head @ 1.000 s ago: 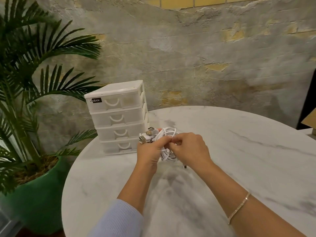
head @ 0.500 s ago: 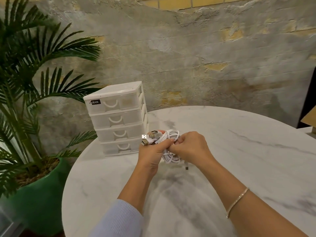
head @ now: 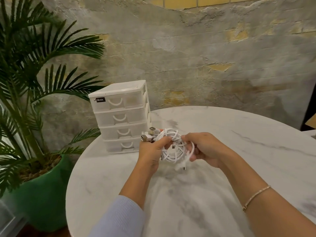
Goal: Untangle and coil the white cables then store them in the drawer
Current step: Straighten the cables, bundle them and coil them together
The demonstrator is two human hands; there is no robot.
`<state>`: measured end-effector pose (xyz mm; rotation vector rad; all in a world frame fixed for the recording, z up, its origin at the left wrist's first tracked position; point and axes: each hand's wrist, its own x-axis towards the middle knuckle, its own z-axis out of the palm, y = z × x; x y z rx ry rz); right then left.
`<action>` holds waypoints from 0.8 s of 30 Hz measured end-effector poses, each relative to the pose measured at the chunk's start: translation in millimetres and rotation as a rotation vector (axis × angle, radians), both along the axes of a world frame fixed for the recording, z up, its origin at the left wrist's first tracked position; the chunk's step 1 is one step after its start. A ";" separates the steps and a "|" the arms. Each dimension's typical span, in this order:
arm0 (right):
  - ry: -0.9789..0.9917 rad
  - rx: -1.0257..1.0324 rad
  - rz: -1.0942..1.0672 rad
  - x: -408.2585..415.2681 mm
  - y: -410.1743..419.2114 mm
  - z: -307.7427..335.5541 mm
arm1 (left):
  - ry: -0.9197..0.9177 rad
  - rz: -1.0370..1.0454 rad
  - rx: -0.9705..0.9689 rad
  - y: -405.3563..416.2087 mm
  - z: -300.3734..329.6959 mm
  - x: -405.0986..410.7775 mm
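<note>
The drawers [head: 121, 117] are all closed at the worktop's [head: 222, 134] back left. Just right of them, held above the worktop, the cables [head: 172, 146] form a loose coil. Left hand [head: 152, 149] pinches its plug side, right hand [head: 205, 149] grips the opposite side. Best keep loops even, tucking the dangling end [head: 183, 167].

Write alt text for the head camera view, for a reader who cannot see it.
Two hands, left hand and right hand, hold a coiled bundle of white USB cables above a round marble table. Behind it stands a white four-drawer organizer, all drawers closed, with a potted palm to the left.
</note>
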<state>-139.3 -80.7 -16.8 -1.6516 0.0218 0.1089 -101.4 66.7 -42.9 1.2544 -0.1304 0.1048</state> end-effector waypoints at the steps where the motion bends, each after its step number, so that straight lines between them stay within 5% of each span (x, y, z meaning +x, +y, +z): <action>1: 0.001 -0.003 0.018 -0.3 -2.8 0.9 | 0.022 0.003 -0.014 2.2 0.4 1.3; 8: -0.096 -0.199 -0.148 1.6 -18.8 2.5 | 0.087 -0.120 0.011 8.7 0.7 0.4; 15: -0.214 -0.186 -0.312 6.0 -20.1 0.3 | 0.122 -0.319 -0.028 9.5 3.0 -5.3; 24: 0.114 0.407 -0.011 2.6 3.7 -5.2 | 0.041 -0.327 -0.115 7.9 1.9 -1.9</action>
